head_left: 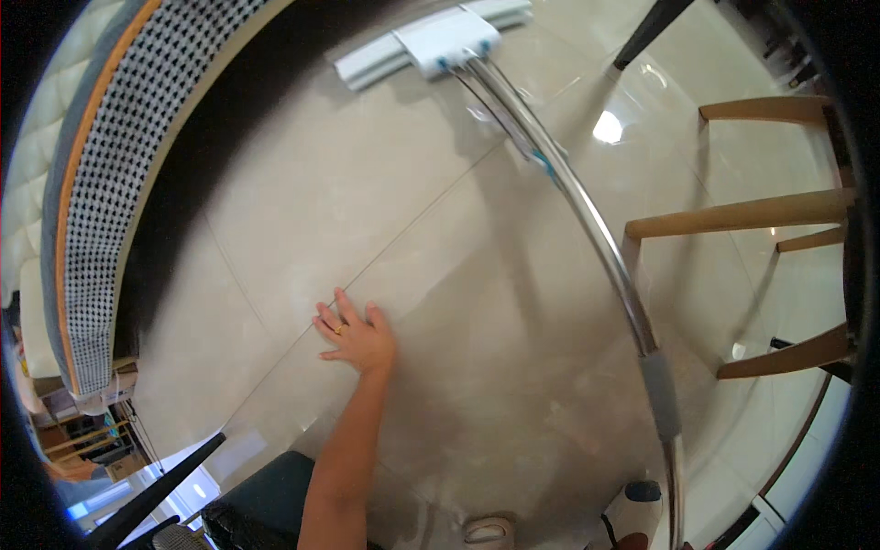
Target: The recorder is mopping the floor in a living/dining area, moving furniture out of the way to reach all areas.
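Note:
My left hand [357, 337] reaches out above the pale tiled floor [302, 220], fingers spread and holding nothing. A ring shows on one finger. To its right, a mop's steel pole [587, 215] runs from the lower edge up to a white, wide mop head [449, 38] on the floor at the top. Part of the pole carries a grey sleeve [658, 394]. The mop's lower end passes out of the picture, so what supports it there is hidden. No clear view of my right hand is given.
A low piece of upholstered furniture [110, 156] with checked fabric and orange piping curves along the left, dark underneath. Wooden chair legs [733, 216] stand at the right. Dark slim legs [642, 37] rise at top right and lower left. Two shoes [489, 532] show below.

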{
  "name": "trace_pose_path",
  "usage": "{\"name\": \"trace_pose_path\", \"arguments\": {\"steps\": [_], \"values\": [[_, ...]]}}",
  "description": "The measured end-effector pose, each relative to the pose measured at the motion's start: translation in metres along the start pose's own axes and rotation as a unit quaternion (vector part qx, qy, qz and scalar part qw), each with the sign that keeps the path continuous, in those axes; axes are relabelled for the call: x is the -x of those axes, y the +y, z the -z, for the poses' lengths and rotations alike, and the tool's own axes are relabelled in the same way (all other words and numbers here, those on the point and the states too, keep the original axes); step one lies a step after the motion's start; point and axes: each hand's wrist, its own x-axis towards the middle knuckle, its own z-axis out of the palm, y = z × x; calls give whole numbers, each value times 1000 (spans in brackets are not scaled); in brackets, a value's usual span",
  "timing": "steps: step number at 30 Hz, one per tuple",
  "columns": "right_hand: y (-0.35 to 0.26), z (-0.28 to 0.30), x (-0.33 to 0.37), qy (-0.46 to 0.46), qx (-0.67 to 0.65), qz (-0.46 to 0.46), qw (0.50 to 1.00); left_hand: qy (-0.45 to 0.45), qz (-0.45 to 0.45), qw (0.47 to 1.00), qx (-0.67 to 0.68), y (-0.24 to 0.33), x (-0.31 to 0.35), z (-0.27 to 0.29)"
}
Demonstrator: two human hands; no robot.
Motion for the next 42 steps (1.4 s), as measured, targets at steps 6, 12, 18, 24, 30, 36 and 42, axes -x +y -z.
{"name": "trace_pose_path", "arguments": {"steps": [6, 12, 18, 24, 30, 36, 42], "values": [[-158, -65, -193, 39, 19, 42, 998, -33, 13, 999, 2, 9, 4, -2], [-491, -175, -389, -44, -68, 148, 986, -30, 23, 999, -4, -2, -7, 2], [-750, -190, -429, 29, -47, 320, 946, -61, 19, 998, 27, 1, -11, 18], [-740, -149, -450, 3, -8, 286, 958, -69, 12, 997, 31, 2, -13, 22], [-619, -120, -406, 69, 9, 239, 968, -21, 0, 999, 33, 1, -5, 14], [-441, -71, -348, 75, -5, 212, 974, 40, -14, 998, 56, -4, 0, 5], [-277, -91, -181, 34, 143, 155, 977, -5, -132, 983, 129, -5, 26, 4]]}}
